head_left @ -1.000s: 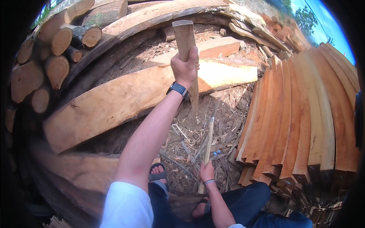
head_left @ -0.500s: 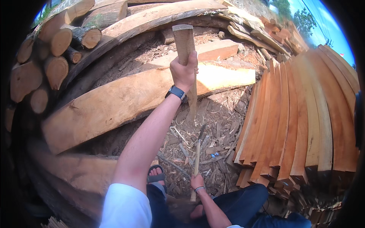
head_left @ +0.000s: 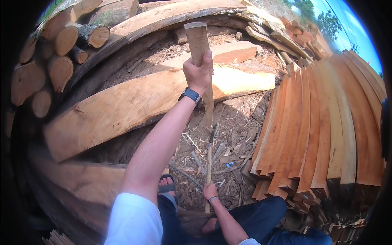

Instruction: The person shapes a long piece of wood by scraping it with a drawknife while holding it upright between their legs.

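My left hand (head_left: 197,74), with a dark watch at the wrist, is closed around a long rough wooden stake (head_left: 197,41). The stake stands nearly upright, its broad squared end above my fist and its narrower part running down below. My right hand (head_left: 210,191) grips a long-handled tool (head_left: 209,163) low on its pale wooden shaft. At the tool's far end is a narrow dark blade, close to the stake's lower end. Whether blade and stake touch, I cannot tell; the tool's exact kind is unclear too.
Behind my left hand lies a thick sawn slab (head_left: 134,100). Cut logs (head_left: 61,73) are piled at the left. A tall stack of reddish boards (head_left: 312,122) stands at the right. Wood chips (head_left: 232,143) cover the ground by my sandalled foot (head_left: 166,185).
The tool's dark blade has swung up and slightly left, nearer the stake's lower end. My right hand has shifted a little up and left. My left hand is nearly still.
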Available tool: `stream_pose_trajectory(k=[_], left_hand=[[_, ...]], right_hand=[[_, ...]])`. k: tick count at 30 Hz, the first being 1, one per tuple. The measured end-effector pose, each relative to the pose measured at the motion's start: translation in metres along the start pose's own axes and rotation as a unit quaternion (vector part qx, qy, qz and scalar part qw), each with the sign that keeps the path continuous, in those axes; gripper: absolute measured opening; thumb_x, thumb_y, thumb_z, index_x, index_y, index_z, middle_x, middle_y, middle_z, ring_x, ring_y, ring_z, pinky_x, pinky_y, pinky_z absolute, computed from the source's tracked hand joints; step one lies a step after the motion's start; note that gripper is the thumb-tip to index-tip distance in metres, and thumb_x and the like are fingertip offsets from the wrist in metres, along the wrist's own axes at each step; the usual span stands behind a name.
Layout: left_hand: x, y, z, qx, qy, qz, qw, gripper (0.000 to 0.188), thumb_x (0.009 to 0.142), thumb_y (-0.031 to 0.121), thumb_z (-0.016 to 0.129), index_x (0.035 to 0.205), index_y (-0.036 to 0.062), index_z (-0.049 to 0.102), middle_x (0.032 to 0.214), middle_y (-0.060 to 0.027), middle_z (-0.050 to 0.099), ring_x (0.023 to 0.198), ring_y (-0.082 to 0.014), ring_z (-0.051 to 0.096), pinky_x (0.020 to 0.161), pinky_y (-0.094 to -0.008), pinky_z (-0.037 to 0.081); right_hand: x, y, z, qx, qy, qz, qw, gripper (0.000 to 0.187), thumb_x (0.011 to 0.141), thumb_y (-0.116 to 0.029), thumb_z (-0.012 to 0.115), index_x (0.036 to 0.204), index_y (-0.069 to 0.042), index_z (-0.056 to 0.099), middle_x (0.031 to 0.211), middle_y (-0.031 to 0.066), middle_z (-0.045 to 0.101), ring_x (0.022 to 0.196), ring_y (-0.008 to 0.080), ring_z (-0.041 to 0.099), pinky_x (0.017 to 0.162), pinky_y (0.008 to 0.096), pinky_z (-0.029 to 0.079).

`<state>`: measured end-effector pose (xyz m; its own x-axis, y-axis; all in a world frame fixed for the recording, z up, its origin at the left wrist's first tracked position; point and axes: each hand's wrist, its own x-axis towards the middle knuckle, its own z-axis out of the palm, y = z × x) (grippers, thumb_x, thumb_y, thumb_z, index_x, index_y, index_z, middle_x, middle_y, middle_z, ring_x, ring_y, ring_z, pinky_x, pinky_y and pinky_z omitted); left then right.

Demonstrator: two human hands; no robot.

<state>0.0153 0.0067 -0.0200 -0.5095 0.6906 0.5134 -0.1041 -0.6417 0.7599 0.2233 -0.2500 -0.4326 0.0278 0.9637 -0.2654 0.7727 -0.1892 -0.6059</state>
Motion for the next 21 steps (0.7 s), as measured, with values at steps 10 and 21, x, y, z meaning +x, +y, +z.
stream_pose_trajectory(k=[10,21], left_hand=[[-0.002,-0.020,-0.039,0.024,0.094,0.024,0.995,0.051,0.087,0.046,0.065,0.077,-0.0028,0.056,0.060,-0.0076,0.058,0.049,-0.0158,0.061,0.043,-0.0294,0.050],[0.026,0.026,-0.033,0.038,0.078,0.054,0.995,0.052,0.085,0.049,0.066,0.079,-0.0024,0.057,0.060,-0.0076,0.057,0.050,-0.0167,0.062,0.044,-0.0303,0.052]], right_hand=[[0.001,-0.108,-0.127,0.278,0.066,-0.027,0.958,0.020,0.096,-0.017,0.052,0.103,0.001,0.047,0.059,0.0081,0.052,0.039,0.0173,0.052,0.032,0.0328,0.042],[0.001,-0.102,-0.117,0.310,-0.030,-0.003,0.950,0.016,0.097,-0.016,0.051,0.099,-0.002,0.045,0.056,0.0035,0.048,0.036,0.0137,0.048,0.031,0.0303,0.041]])
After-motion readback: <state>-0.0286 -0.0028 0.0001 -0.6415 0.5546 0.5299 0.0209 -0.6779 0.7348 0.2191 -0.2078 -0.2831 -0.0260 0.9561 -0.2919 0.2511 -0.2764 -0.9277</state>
